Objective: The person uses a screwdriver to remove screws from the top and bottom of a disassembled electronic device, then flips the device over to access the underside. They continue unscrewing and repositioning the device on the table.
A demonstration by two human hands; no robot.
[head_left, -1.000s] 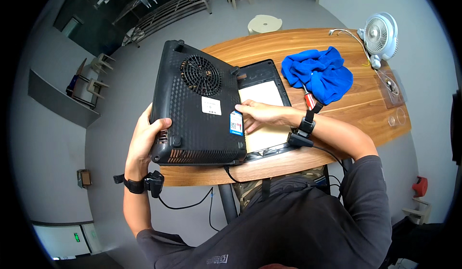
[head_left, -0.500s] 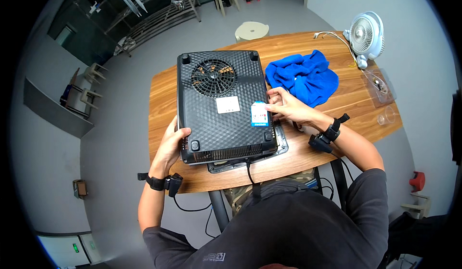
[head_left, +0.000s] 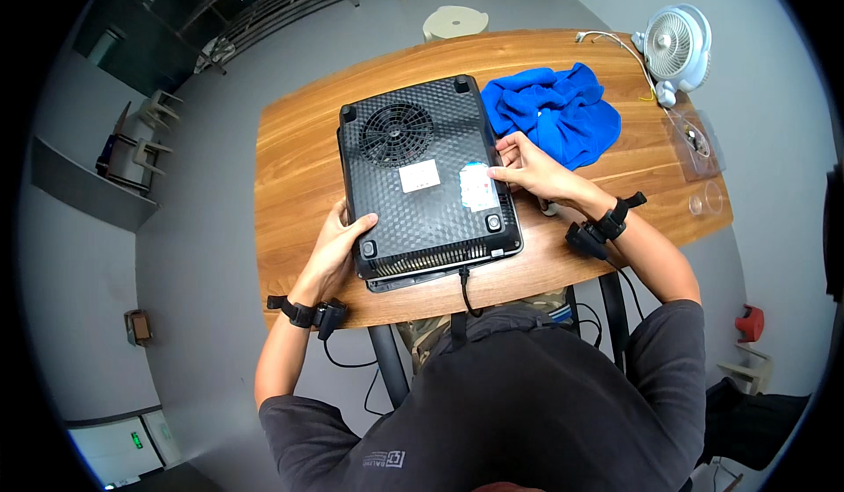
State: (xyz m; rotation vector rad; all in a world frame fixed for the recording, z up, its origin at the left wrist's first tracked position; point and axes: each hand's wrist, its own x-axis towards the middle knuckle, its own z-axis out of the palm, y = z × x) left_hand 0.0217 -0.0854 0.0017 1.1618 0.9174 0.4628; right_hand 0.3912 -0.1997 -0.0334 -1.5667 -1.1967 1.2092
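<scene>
A black, textured housing [head_left: 400, 219], which looks like the underside of an induction cooker, lies bottom-up on the table. It has a round fan grille [head_left: 397, 135], rubber feet at its corners, a white label [head_left: 419, 176] and a blue-and-white sticker [head_left: 477, 187]. Beneath its near edge shows a thin dark panel [head_left: 396, 284]. My left hand [head_left: 336, 241] grips the left edge, thumb on top and fingers hidden below. My right hand [head_left: 530, 168] holds the right edge, its thumb by the sticker. A black power cord [head_left: 466, 291] runs from the near side toward me.
A crumpled blue cloth [head_left: 558, 114] lies right of the housing, close to my right hand. Farther right are a white fan [head_left: 675, 45] with its cable, a clear plastic tray [head_left: 694, 146] holding small parts, and small clear cups [head_left: 705, 200]. A stool [head_left: 454, 22] stands beyond the table [head_left: 299, 175].
The housing has turned slightly and come down over the panel, which now shows less at the near right. Both hands moved with it. The whole view has shifted a little.
</scene>
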